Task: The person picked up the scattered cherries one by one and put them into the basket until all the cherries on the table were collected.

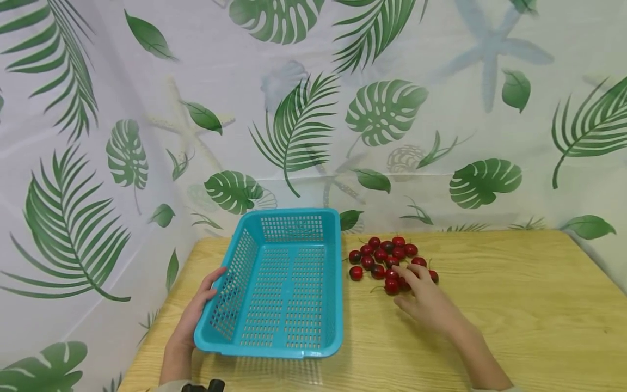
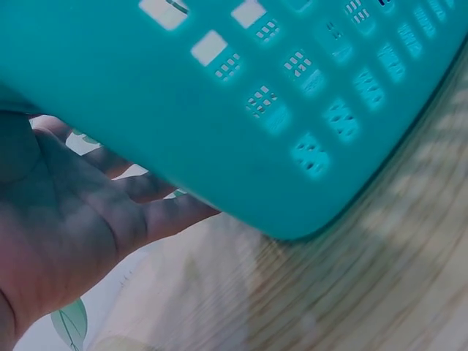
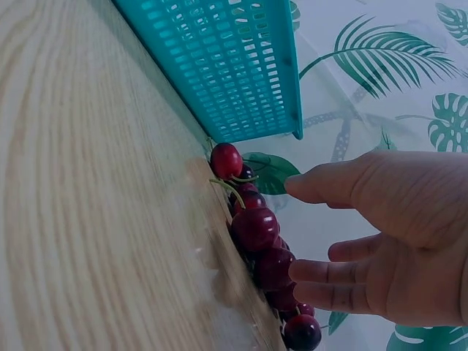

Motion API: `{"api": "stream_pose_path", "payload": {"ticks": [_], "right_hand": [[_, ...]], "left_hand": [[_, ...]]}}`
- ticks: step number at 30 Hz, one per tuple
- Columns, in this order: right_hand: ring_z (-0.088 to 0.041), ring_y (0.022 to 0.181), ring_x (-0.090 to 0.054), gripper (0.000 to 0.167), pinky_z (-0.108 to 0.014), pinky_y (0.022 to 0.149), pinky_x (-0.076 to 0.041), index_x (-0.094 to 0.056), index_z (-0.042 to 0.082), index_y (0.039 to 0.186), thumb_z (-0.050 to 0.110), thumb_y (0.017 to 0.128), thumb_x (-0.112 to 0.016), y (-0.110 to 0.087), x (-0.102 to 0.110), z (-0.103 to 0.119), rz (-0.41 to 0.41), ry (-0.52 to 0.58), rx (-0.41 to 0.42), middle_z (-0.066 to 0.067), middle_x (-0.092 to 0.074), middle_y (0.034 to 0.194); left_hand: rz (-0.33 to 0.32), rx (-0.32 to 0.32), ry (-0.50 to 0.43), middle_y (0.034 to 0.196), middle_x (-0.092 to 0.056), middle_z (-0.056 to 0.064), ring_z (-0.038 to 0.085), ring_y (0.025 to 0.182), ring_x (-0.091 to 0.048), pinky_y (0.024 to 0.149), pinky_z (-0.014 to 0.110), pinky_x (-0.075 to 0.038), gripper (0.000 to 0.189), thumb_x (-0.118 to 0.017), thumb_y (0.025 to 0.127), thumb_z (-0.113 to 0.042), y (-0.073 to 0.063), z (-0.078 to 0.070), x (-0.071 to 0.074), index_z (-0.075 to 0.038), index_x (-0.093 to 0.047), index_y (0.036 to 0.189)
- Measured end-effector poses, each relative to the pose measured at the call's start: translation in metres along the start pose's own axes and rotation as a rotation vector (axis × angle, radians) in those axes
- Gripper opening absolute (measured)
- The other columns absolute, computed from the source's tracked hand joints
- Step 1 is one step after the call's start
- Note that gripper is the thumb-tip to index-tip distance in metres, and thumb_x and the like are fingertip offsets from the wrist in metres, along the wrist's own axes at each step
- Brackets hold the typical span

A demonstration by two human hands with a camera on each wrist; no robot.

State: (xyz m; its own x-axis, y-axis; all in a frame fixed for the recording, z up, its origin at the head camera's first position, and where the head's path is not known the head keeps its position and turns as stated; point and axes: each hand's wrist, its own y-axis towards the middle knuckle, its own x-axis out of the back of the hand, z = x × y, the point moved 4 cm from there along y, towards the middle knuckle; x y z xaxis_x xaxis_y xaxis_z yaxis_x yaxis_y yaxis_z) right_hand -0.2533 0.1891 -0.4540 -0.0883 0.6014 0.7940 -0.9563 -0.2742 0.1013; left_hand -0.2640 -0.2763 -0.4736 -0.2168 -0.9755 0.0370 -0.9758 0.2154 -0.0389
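Note:
A blue plastic basket (image 1: 289, 296) with slotted walls and floor stands on the table, holding nothing. My left hand (image 1: 196, 307) rests against its left side, fingertips at the rim. In the left wrist view the fingers (image 2: 172, 216) look fairly straight and their tips go out of sight behind the basket wall. Right of the basket lies a cluster of dark red cherries (image 1: 380, 255), some with stems. My right hand (image 1: 433, 305) is over the cluster's near right edge, thumb and fingers apart. The right wrist view shows its fingertips beside the cherries (image 3: 256, 229), none pinched.
The wooden table (image 1: 529, 305) extends to the right of the cherries. A white wall covering (image 1: 441, 130) printed with green leaves and starfish rises behind the table and along its left side. A small black object (image 1: 215, 385) shows at the bottom edge near my left sleeve.

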Motion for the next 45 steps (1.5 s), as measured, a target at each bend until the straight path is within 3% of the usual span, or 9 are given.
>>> {"api": "stream_pose_path", "payload": {"ticks": [7,15,24,28,31,34,37,40,45], "right_hand": [[-0.046,0.102,-0.061,0.061,-0.055,0.081,-0.054,-0.042,-0.001,0.145,0.014,0.092,-0.069,-0.001,0.008,-0.013,-0.057,-0.011,0.024,-0.038,-0.03,0.142],[-0.052,0.111,-0.056,0.057,-0.063,0.087,-0.048,-0.039,-0.007,0.145,0.017,0.097,-0.06,-0.005,0.019,-0.041,-0.091,-0.025,-0.085,-0.04,-0.03,0.14],[-0.062,0.12,-0.039,0.048,-0.071,0.093,-0.038,-0.045,-0.011,0.138,0.016,0.099,-0.055,-0.003,0.023,-0.06,-0.165,-0.081,-0.121,-0.043,-0.041,0.132],[-0.06,0.117,-0.043,0.04,-0.069,0.092,-0.04,-0.054,-0.01,0.13,0.012,0.097,-0.057,0.0,0.022,-0.057,-0.2,-0.073,-0.092,-0.041,-0.045,0.129],[-0.048,0.103,-0.056,0.029,-0.058,0.084,-0.049,-0.063,-0.007,0.118,0.006,0.093,-0.062,0.002,0.017,-0.035,-0.23,-0.084,-0.047,-0.032,-0.056,0.115],[-0.03,0.089,-0.063,0.026,-0.045,0.074,-0.054,-0.066,-0.003,0.116,0.006,0.092,-0.064,0.005,0.001,-0.006,-0.168,-0.111,-0.005,-0.017,-0.064,0.102],[-0.021,0.084,-0.062,0.034,-0.039,0.07,-0.052,-0.062,0.001,0.127,0.013,0.095,-0.062,0.011,-0.023,0.017,-0.012,-0.1,-0.008,-0.009,-0.065,0.098],[-0.028,0.094,-0.064,0.046,-0.045,0.078,-0.054,-0.053,0.0,0.139,0.016,0.097,-0.06,0.013,-0.04,0.027,0.084,-0.103,-0.041,-0.017,-0.064,0.111],[-0.05,0.116,-0.057,0.055,-0.057,0.092,-0.049,-0.042,-0.008,0.144,0.016,0.097,-0.057,0.015,-0.057,0.027,0.118,-0.134,-0.094,-0.042,-0.044,0.136]], "left_hand": [[-0.008,0.001,-0.004,0.165,-0.006,0.012,0.039,0.148,-0.011,0.103,0.034,-0.034,0.052,-0.024,0.105,-0.019,-0.001,0.001,0.0,-0.016,-0.021,0.157],[-0.005,0.02,-0.024,0.165,-0.005,0.013,0.041,0.148,-0.011,0.102,0.034,-0.035,0.052,-0.024,0.105,-0.02,0.001,0.001,-0.001,-0.017,-0.02,0.157],[0.013,0.018,-0.068,0.165,-0.003,0.012,0.04,0.147,-0.01,0.095,0.023,-0.041,0.052,-0.022,0.106,-0.021,-0.002,0.003,-0.003,-0.016,-0.017,0.157],[0.014,0.015,-0.074,0.164,-0.003,0.012,0.04,0.146,-0.011,0.095,0.023,-0.042,0.051,-0.023,0.106,-0.021,-0.002,0.003,-0.003,-0.016,-0.017,0.157],[0.006,0.014,-0.063,0.164,-0.004,0.012,0.039,0.145,-0.012,0.094,0.022,-0.042,0.051,-0.023,0.106,-0.021,-0.002,0.002,-0.002,-0.016,-0.017,0.157],[-0.003,0.017,-0.053,0.164,-0.004,0.012,0.038,0.145,-0.013,0.094,0.022,-0.042,0.051,-0.023,0.106,-0.021,-0.002,0.001,-0.003,-0.017,-0.018,0.157],[0.0,0.011,-0.051,0.164,-0.003,0.013,0.04,0.144,-0.013,0.093,0.023,-0.043,0.051,-0.023,0.107,-0.022,-0.003,0.0,-0.002,-0.017,-0.017,0.157],[0.016,0.001,-0.064,0.163,-0.003,0.013,0.04,0.144,-0.013,0.094,0.024,-0.043,0.051,-0.023,0.107,-0.022,-0.002,-0.001,-0.003,-0.018,-0.017,0.157],[0.016,0.004,-0.086,0.163,-0.004,0.013,0.039,0.143,-0.016,0.095,0.026,-0.043,0.051,-0.023,0.106,-0.021,-0.001,0.002,-0.004,-0.018,-0.018,0.156]]}}
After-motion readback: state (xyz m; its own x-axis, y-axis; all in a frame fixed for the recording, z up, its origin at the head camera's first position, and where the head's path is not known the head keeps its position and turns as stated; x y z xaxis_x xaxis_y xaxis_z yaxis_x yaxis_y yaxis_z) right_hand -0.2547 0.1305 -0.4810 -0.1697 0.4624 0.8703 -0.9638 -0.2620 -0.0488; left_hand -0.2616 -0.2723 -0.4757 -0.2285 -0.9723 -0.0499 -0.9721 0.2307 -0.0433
